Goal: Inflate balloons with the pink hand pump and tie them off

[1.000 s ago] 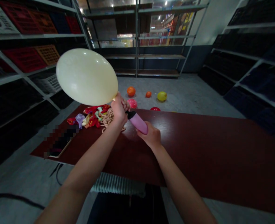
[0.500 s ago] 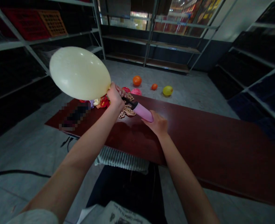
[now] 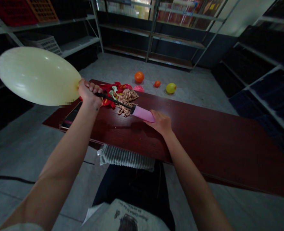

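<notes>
A large pale yellow balloon (image 3: pixel 39 76) hangs at the left, its neck at my left hand (image 3: pixel 90 93). The fingers of my left hand are closed round the balloon's neck and the black tip end of a hand pump. The pump's black rod is drawn out long between my hands. My right hand (image 3: pixel 161 123) grips the far end of the pink pump body (image 3: pixel 143 114). Below the rod, a heap of beige long balloons (image 3: pixel 126 99) lies on the dark red table (image 3: pixel 204 138), beside red balloon pieces (image 3: pixel 115 86).
A dark flat device (image 3: pixel 71 117) lies at the table's left end. Beyond the table, an orange balloon (image 3: pixel 139 77), a smaller orange one (image 3: pixel 157 83) and a yellow-green one (image 3: pixel 171 88) rest on the floor. Metal shelves (image 3: pixel 175 40) stand behind.
My left hand has moved left with the balloon, away from my right hand. The pump's black rod now shows much longer. My view has tilted slightly down.
</notes>
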Demonstrator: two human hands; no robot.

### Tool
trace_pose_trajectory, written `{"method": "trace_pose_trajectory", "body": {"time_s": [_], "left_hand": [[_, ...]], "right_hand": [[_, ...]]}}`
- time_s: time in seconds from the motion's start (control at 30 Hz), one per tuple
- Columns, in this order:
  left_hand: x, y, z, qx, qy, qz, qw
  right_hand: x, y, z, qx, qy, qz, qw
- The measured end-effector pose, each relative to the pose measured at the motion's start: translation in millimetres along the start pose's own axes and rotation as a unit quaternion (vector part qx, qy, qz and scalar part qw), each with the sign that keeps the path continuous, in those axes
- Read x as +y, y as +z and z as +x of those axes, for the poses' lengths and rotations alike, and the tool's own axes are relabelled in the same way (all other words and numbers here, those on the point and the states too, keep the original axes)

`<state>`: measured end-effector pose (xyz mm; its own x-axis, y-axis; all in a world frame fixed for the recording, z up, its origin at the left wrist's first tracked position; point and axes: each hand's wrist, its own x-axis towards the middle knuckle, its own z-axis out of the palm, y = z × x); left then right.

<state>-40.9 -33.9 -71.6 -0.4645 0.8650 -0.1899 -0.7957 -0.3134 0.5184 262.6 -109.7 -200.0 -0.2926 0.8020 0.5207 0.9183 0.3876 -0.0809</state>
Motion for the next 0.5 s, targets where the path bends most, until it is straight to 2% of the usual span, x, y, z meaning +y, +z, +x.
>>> {"method": "trace_pose_trajectory", "body": {"time_s": [0.07,0.13,0.3,0.4,0.5], "left_hand": [[1.3,8.3,-5.3,-0.010,0.009,-0.002,1.000],[-0.7,24.9,-15.5,-0.033,0.019,0.000,0.999],[-14.1,83.9,-44.5,-0.132,0.036,0.012,0.990],[-31.5,113.3,-55.4,-0.179,0.043,0.042,0.982],[-60.5,128.4,-63.9,-0.218,0.047,0.081,0.972]], "right_hand": [[-0.1,0.6,0.4,0.002,0.009,0.017,1.000],[0.2,1.1,0.2,0.013,0.028,0.039,0.999],[3.9,1.7,-1.2,0.054,0.085,0.088,0.991],[7.3,1.0,-1.4,0.069,0.129,0.101,0.984],[9.2,0.1,-0.2,0.079,0.176,0.105,0.975]]}}
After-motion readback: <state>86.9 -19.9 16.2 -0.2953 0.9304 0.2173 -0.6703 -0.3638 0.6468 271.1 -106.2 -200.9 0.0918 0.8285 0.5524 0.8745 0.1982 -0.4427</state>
